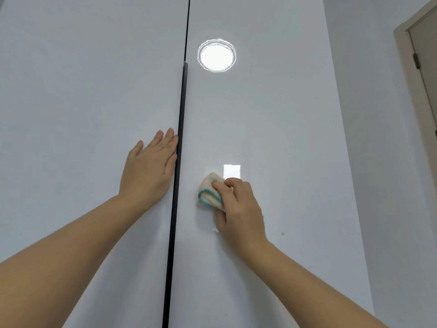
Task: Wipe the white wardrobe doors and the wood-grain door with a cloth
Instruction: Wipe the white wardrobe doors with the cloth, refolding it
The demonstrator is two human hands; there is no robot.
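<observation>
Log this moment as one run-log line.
step: wipe right wardrobe door | right hand: grips cloth against it | left hand: flat on left wardrobe door, by black handle strip | pending: brown spot

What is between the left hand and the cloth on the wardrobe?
In the head view: beside the left hand, the black vertical strip; then bare right door up to the cloth.

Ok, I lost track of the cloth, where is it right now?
In the head view the cloth is bunched in the right hand, against the right white wardrobe door, just right of the black handle strip.
</observation>
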